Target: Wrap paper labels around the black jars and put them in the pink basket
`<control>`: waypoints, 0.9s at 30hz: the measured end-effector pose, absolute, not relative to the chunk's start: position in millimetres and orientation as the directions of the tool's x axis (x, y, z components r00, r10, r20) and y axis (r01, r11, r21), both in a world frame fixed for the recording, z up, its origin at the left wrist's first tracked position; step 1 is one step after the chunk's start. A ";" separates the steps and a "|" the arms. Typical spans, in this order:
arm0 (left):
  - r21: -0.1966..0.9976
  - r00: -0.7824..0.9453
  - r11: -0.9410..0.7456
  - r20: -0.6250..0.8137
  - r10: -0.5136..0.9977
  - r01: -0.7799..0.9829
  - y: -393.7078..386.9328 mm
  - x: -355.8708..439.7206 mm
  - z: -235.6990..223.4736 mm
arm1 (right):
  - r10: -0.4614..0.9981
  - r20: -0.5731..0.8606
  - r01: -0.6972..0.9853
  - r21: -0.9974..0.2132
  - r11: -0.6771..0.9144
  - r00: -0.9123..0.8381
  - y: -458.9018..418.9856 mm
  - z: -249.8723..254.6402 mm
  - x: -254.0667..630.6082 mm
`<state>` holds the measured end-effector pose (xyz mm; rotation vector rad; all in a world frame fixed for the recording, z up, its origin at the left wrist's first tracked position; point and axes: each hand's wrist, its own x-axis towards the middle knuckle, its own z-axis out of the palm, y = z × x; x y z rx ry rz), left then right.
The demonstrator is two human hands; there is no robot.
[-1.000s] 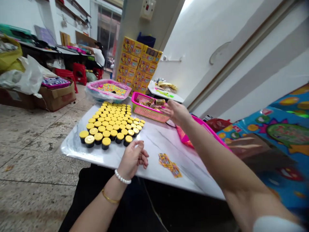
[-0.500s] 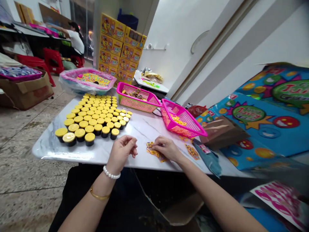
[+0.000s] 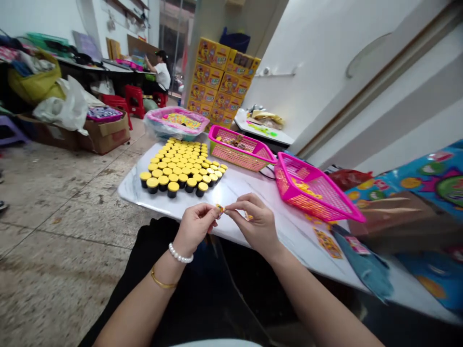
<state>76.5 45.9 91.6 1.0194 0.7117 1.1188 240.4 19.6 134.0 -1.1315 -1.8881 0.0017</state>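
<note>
Over the table's near edge, my left hand point(image 3: 196, 227) and my right hand point(image 3: 257, 223) meet, thumbs and fingers pinched. Between their tips is a small yellow-orange printed piece point(image 3: 220, 208), seen nearly edge-on; its kind is unclear. Another bit of orange print shows behind the right fingers. Just beyond my left hand stand many small black tubs point(image 3: 172, 190) with yellow lids, packed in rows. To the right of my right hand, an orange printed sheet point(image 3: 327, 243) lies flat on the white marbled table point(image 3: 246, 185).
A pink basket point(image 3: 318, 188) with yellow-orange pieces stands at the right, another pink basket point(image 3: 241, 152) behind the tubs. A plastic-lined basin point(image 3: 177, 123) of colourful bits is at the far left corner. Yellow cartons point(image 3: 220, 82) are stacked behind. A person point(image 3: 162, 74) sits far off.
My right hand has lifted from the orange printed pile and come to my left hand. Both now pinch a small piece. The view has swung left.
</note>
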 end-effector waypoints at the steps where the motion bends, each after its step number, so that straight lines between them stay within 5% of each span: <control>1: 0.922 0.290 0.100 0.013 0.957 -0.373 44.8 69.3 90.9 | 0.697 0.697 0.699 -0.415 0.583 -0.167 19.9 128.4 233.5; 6: 0.930 0.223 0.073 0.009 0.975 -0.360 41.4 41.7 90.0 | 0.601 0.765 0.703 -0.295 0.648 -0.233 19.0 109.3 207.6; 11: 0.922 0.135 0.050 0.002 0.991 -0.383 32.3 29.4 92.4 | 0.723 0.689 0.588 -0.563 0.581 -0.054 17.8 112.2 189.9; 15: 0.926 0.077 0.020 0.009 0.997 -0.377 25.8 27.9 92.3 | 0.935 0.353 0.347 -0.881 0.322 0.026 18.1 115.9 186.5; 19: 0.952 0.010 -0.056 0.062 0.998 -0.301 17.6 35.9 95.1 | 0.995 0.018 0.227 -0.973 0.040 -0.096 12.0 115.3 184.0; 27: 0.950 -0.225 -0.313 0.300 0.927 -0.025 -6.1 45.1 107.4 | 0.969 0.213 0.300 -0.939 0.168 0.125 6.1 105.5 179.0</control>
